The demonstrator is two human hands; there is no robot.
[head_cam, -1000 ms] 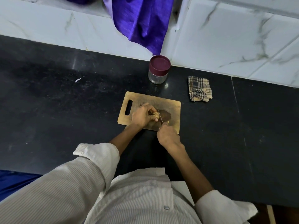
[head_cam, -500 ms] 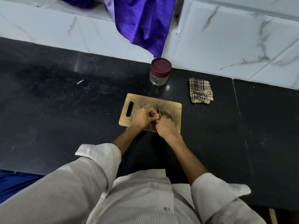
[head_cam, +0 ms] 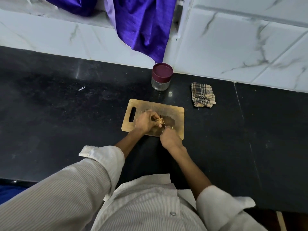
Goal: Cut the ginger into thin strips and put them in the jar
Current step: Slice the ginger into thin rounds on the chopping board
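Note:
A wooden cutting board [head_cam: 176, 112] with a handle slot lies on the black counter. On it my left hand [head_cam: 145, 121] holds down a tan piece of ginger [head_cam: 159, 121] with curled fingers. My right hand [head_cam: 170, 138] grips a knife handle at the board's near edge. The thin knife blade [head_cam: 163, 121] stands against the right side of the ginger. A clear glass jar [head_cam: 160, 81] with a maroon lid stands closed behind the board, by the wall.
A folded checked cloth [head_cam: 202, 97] lies to the right of the jar. A purple fabric [head_cam: 143, 25] hangs down the white marble wall above the jar. The black counter [head_cam: 66, 114] stretches wide on both sides of the board.
My right hand pushed forward up to the ginger half a second ago and has now drawn back toward me with the knife. My left hand stayed on the ginger.

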